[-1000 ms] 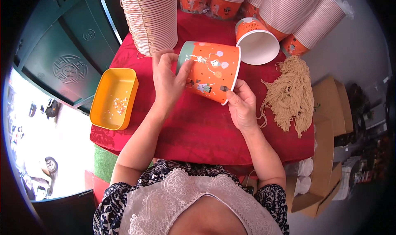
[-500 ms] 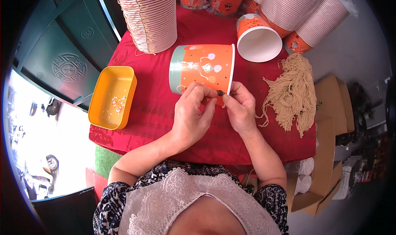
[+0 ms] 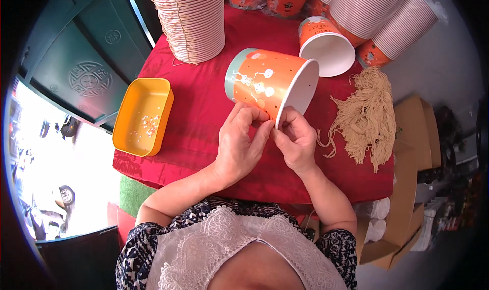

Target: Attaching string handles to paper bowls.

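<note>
Orange paper, with skeleton print, makes the bucket (image 3: 270,76) which is tilted above the table (image 3: 198,116), mouth to the right. The right hand (image 3: 295,139) pinches its rim; the left hand (image 3: 237,145) brings thumb and forefinger together beside the wall, gripping what, I cannot tell. No cord is visible on it. The left stack (image 3: 191,25) already bears cords; the lying bucket (image 3: 326,55) shows none, and the loose cord bundle (image 3: 367,116) is plentiful, so much seems left.
</note>
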The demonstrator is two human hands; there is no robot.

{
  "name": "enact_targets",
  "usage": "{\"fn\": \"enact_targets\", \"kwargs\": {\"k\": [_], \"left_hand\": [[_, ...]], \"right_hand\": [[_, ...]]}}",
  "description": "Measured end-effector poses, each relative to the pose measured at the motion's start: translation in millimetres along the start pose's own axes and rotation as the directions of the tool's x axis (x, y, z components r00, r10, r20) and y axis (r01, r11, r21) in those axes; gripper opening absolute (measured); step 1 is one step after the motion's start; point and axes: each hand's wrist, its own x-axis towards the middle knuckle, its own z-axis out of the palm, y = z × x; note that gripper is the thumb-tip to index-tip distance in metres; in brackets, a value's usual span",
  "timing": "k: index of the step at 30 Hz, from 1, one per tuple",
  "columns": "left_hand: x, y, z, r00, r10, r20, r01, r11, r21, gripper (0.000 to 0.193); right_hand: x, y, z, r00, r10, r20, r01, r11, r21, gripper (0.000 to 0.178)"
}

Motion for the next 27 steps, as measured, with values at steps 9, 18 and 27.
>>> {"fn": "enact_targets", "kwargs": {"k": [9,18,27], "left_hand": [[-5.8,-6.5,-2.7,1.000,0.006,-0.019,-0.006,1.000,0.007,0.014],[-5.8,-2.8,-25.9,0.999,-0.032,-0.044,0.035,0.998,0.061,0.011],[-1.6,-34.4,-172.3,0.958,-0.079,-0.277,0.217,0.830,0.513,0.005]], "right_hand": [[-1.2,8.5,-1.7,0.981,-0.184,0.057,0.192,0.912,-0.361,0.019],[6.6,-8.3,16.9,0.896,-0.407,0.180,0.408,0.590,-0.696,0.026],[22.4,-30.2,22.8,0.676,-0.471,0.566,0.660,0.045,-0.750,0.018]]}}
